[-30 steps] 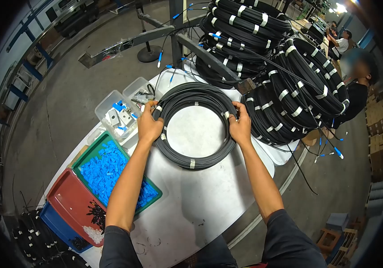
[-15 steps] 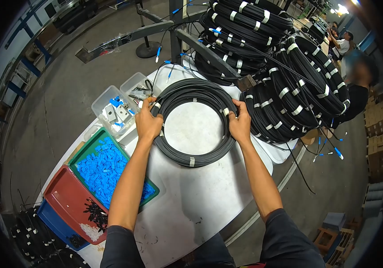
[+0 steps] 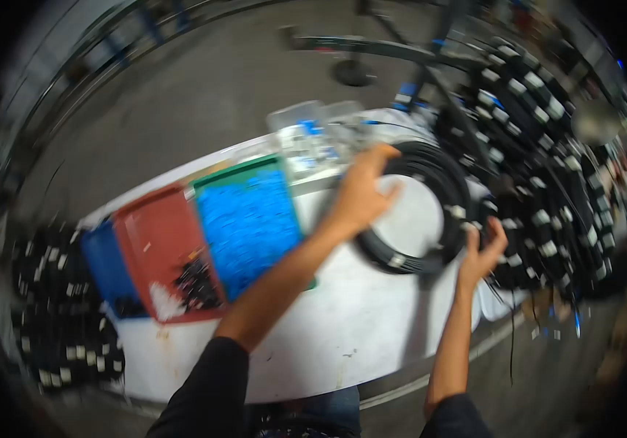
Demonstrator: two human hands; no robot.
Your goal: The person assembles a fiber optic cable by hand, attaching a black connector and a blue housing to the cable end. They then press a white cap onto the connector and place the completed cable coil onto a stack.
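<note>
The white table [image 3: 306, 358] runs from left to right. Past its right part is a big stack of black cable coils [image 3: 547, 219]. One black cable coil [image 3: 453, 179] lies flat on the right part of the table. Left of it is a green tray [image 3: 293, 208] full of blue bits [image 3: 244, 233], then a red tray [image 3: 153, 248]. The left hand [image 3: 361, 193] is over the coil's left side, thumb near the hole; it is too blurry to tell if it grips. The right hand [image 3: 483, 257] is let go and open, just beside the coil's right side. Small white tape bands [image 3: 398, 260] go around the coil.

I think the coil could slide or spring loose if a hand tugs one side or a tape band slips. The left arm reaches over the green tray's corner, so a bump could spill blue bits. A cable in the stack could catch the right hand.

Half a second ago, both hands held the coil, one on each side. Now the right hand is off it. The view has turned left and gone blurry, so more of the trays shows.
</note>
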